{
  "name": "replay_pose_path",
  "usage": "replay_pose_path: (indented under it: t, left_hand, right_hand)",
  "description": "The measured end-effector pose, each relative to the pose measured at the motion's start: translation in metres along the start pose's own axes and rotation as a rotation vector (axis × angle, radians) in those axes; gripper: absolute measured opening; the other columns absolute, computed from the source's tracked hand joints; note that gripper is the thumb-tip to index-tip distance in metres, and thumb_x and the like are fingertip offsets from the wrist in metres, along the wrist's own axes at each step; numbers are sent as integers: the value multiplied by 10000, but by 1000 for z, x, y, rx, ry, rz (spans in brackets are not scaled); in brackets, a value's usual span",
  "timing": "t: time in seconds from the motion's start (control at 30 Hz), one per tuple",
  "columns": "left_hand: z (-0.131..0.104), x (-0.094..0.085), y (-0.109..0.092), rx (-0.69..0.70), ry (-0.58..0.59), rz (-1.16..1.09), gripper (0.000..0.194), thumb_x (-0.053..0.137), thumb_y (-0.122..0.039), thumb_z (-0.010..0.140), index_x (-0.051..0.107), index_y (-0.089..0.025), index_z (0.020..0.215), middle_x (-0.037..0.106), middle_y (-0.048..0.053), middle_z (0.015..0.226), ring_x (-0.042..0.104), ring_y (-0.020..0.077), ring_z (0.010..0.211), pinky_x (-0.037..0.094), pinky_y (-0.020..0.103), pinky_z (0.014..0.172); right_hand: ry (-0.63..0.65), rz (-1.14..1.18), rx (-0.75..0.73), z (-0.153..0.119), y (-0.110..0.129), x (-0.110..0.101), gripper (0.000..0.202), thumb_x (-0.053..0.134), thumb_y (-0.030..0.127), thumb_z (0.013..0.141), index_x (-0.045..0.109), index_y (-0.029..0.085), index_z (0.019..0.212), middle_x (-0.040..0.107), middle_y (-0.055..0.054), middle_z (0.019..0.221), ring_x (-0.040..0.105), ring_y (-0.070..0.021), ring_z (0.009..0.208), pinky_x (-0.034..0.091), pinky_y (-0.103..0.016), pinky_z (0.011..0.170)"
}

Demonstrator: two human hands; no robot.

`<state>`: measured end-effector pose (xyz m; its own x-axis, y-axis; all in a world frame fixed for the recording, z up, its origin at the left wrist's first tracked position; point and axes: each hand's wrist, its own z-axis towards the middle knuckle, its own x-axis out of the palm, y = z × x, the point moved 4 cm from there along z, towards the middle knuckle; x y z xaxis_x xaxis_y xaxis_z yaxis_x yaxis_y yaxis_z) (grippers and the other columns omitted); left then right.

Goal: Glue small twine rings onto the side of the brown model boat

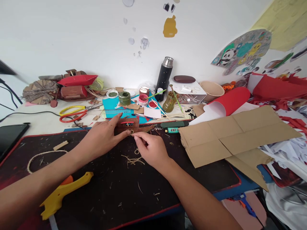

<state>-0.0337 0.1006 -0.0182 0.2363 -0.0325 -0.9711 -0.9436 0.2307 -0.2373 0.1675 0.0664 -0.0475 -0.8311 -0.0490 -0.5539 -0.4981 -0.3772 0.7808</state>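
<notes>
My left hand (pixel 103 134) rests on a small brown cardboard model (pixel 141 128), shaped like a boat. Its index finger lies over the far side and its thumb along the near side, so the hand grips the model. A small twine ring (pixel 131 132) sits against the model's near side, by the left thumb tip. My right hand (pixel 154 149) pinches at this ring with thumb and index finger closed. Below the hands, a second twine ring (pixel 136 151) and several short twine pieces (pixel 133 160) lie on the black mat (pixel 115 191).
A yellow glue gun (pixel 61 195) lies under my left forearm. Scissors (pixel 73 114), paint jars (pixel 124 98), a brush jar (pixel 169 103) and a black thermos (pixel 164 76) stand or lie behind. Cardboard sheets (pixel 230 134) cover the right side. A green lighter (pixel 172 130) is near the model.
</notes>
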Motion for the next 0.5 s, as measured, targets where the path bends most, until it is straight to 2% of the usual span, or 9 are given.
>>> replay_pose_path:
  t: [0.23,0.5]
  left_hand:
    - [1,1,-1,-4,-6,21,858,458,-670,1041,463,-97,1679,812,261,1259,771,483,1113,580,564,950]
    - [1,0,-1,-18,13,3,865,474,-685,1028,472,-114,1678,810,250,1285,778,471,1121,582,540,950]
  right_hand:
    - [58,-63,47,2,-2,1,266,627,269,1086,862,257,1211,864,-23,856,759,-184,679,535,-276,722]
    - [34,-26,25,2,-1,1,284,608,293,1091,858,233,1213,860,-29,872,738,-175,660,513,-271,690]
